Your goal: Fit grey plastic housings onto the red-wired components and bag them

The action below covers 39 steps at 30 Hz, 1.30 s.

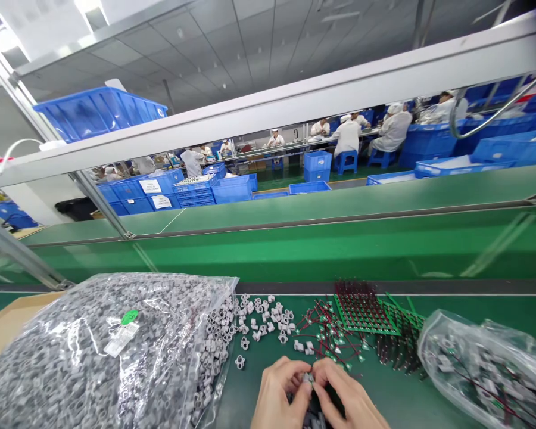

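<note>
Close to the table's front edge, my left hand (277, 394) pinches a small grey plastic part (308, 378) between thumb and forefinger. My right hand (346, 398) meets it there, thumb and forefinger closed at the same part; what they grip is mostly hidden, with only a speck of green and white showing. Below the fingers lie more grey parts (313, 419), partly covered by the hands. Just beyond the hands are loose grey plastic parts (259, 319) and a tangle of small green circuit boards with red wires (329, 333).
A large clear bag of grey parts (93, 339) fills the left side, its mouth spilling rightward. Panels of green circuit boards (366, 313) lie behind the right hand. A clear bag of wired parts (482, 363) rests at right. A green ledge (295, 217) runs behind; co-workers sit farther off.
</note>
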### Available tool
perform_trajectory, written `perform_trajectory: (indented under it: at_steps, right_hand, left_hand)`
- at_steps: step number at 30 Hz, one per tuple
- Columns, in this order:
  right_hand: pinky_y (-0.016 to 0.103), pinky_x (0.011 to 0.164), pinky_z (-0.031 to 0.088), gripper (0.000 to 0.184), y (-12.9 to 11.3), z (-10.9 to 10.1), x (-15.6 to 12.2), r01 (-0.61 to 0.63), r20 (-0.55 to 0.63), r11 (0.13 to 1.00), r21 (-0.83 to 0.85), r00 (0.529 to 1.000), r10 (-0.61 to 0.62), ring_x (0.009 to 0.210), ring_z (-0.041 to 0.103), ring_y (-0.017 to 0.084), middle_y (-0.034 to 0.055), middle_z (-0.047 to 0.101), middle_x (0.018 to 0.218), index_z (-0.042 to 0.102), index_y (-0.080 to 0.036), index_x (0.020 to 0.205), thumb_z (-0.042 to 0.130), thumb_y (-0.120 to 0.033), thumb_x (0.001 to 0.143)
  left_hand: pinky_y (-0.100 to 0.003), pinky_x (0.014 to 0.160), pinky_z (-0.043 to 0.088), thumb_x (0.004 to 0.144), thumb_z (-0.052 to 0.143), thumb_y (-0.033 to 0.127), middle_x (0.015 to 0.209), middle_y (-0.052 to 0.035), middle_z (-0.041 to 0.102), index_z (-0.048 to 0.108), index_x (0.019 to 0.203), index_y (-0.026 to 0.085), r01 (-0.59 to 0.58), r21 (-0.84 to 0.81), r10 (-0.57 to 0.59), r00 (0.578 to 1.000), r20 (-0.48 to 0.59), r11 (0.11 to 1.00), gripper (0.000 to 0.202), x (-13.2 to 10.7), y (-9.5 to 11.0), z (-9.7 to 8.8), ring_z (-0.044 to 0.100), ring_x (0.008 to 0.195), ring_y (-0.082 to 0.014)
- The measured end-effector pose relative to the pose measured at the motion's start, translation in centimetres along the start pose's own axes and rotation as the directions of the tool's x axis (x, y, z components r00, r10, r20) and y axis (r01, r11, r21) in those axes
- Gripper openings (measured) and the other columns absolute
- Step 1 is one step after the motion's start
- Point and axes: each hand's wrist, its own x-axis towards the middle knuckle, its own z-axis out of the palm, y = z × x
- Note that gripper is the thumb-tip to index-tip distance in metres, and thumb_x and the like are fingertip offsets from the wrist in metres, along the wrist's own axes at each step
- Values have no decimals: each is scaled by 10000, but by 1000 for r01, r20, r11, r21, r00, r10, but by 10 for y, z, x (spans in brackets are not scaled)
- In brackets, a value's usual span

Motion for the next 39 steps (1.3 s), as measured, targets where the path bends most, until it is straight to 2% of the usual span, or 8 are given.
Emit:
perform_trajectory:
  at_steps: [4,9,16,23,27,33,36,39]
  right_hand:
    - [251,880,449,190,15,-34,7,-78,103,995,-59,991,84,966,593,173,29,642,984,611,-239,914,478,-368,955]
    - [353,831,395,285,45,-67,12,-156,113,960,-233,976,186,861,532,199,46,588,916,558,-218,819,355,-346,973]
    - [383,850,412,266,58,-48,11,-190,140,938,-291,961,238,804,568,207,38,596,846,568,-225,746,453,-409,899]
    - [275,575,465,260,69,-47,11,-228,28,951,-208,971,239,572,557,165,17,588,659,531,-235,737,448,-453,851]
    - [268,660,541,350,66,-55,15,-264,-88,963,-46,962,260,712,655,199,68,699,855,658,-219,848,517,-536,802]
    - [299,816,567,430,58,-65,19,-306,5,950,69,952,306,903,689,257,74,732,971,747,-230,927,599,-598,761]
    - [302,852,553,433,51,-67,21,-268,-45,958,98,961,274,936,680,272,80,731,950,748,-231,800,596,-635,757]
    - [258,825,548,448,44,-66,24,-246,-57,955,168,964,258,914,674,250,78,721,926,715,-214,722,587,-642,769]
  left_hand:
    - [-220,724,493,811,535,131,852,-60,633,694,929,146,21,82,-19,1000,-19,996,198,-1,6,-24,610,772,-152]
    - [-211,677,494,813,540,150,866,-72,615,708,882,127,53,77,-51,998,-26,996,183,-8,-9,-48,619,749,-147]
    - [-237,685,471,830,560,159,900,-70,623,713,944,154,67,173,-52,994,-92,983,191,-14,-20,-54,598,746,-153]
    - [-315,785,486,926,386,136,1032,-112,547,615,1038,139,168,507,-13,955,-295,846,255,-2,-7,-82,584,875,-204]
    - [-349,832,480,915,388,81,1022,-117,580,657,1091,154,185,645,-36,971,-238,741,330,5,-10,-83,587,962,-247]
    - [-326,808,482,894,387,45,992,-102,621,675,1082,190,149,712,9,977,-213,686,373,8,-13,-73,600,966,-247]
    - [-325,788,489,880,378,38,1035,-110,599,631,1146,172,117,646,43,973,-227,754,391,6,-14,-69,609,913,-232]
    - [-294,794,494,854,461,75,1019,-95,593,657,1053,157,37,377,57,970,-236,925,291,6,-10,-64,610,864,-191]
